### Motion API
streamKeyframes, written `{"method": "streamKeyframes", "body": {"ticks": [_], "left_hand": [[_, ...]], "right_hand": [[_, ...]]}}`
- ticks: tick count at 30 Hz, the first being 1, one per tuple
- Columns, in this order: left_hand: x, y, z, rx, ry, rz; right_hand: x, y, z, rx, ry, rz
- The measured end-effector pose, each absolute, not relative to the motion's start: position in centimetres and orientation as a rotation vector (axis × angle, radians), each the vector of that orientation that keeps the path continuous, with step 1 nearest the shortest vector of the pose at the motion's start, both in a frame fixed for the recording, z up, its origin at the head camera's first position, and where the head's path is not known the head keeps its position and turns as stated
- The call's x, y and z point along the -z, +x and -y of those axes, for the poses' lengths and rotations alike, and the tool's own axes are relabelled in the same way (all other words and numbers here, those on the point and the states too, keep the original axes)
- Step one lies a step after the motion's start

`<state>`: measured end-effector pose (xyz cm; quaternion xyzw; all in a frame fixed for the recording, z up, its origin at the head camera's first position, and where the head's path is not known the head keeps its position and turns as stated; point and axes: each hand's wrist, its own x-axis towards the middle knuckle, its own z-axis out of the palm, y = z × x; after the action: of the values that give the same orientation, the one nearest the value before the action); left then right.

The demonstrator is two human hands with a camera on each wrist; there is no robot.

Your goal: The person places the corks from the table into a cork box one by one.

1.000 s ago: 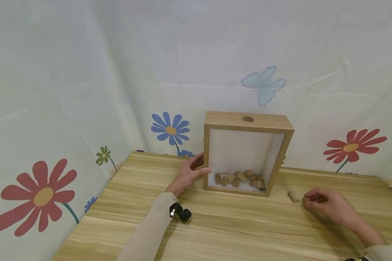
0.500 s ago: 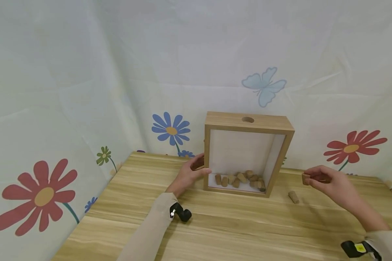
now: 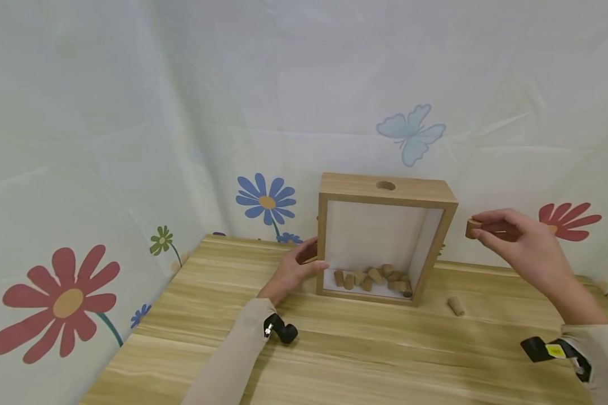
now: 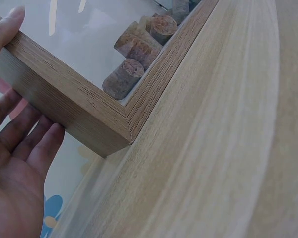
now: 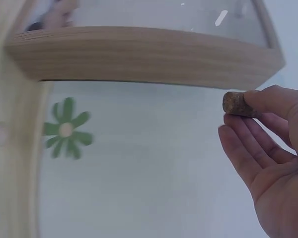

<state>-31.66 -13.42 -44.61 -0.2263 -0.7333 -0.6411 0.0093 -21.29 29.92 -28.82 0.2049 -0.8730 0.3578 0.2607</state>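
Observation:
A wooden shadow box (image 3: 387, 194) with a clear front and a round hole (image 3: 385, 185) in its top stands upright on the table. Several corks (image 3: 375, 275) lie along its bottom inside. My left hand (image 3: 293, 271) holds the box's left side, thumb on the front frame and fingers (image 4: 37, 134) at the side and back edge. Raised to the right of the box, my right hand (image 3: 529, 247) pinches a cork (image 5: 236, 104) between thumb and fingers, apart from the box. A loose cork (image 3: 455, 306) lies on the table below it.
The wood-grain table (image 3: 365, 354) runs back to a pale cloth backdrop (image 3: 304, 101) printed with flowers and a butterfly. The backdrop stands close behind the box. A black wrist device (image 3: 281, 330) sits on the left sleeve, another (image 3: 542, 350) on the right.
My right hand has lifted a cork off the table and risen with it to near the height of the box's top. The left hand and the box have stayed in place.

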Motion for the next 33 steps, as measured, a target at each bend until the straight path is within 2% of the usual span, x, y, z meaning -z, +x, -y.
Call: {"method": "streamKeyframes", "body": {"ticks": [14, 33], "left_hand": [[44.5, -31.5, 13.4, 1.991, -0.714, 2.292], [44.7, -31.7, 13.5, 2.008, -0.720, 2.287]], "right_hand": [[23.0, -21.5, -25.8, -1.108, 0.522, 2.211], [20.9, -24.8, -18.1, -1.053, 0.770, 2.278]]}}
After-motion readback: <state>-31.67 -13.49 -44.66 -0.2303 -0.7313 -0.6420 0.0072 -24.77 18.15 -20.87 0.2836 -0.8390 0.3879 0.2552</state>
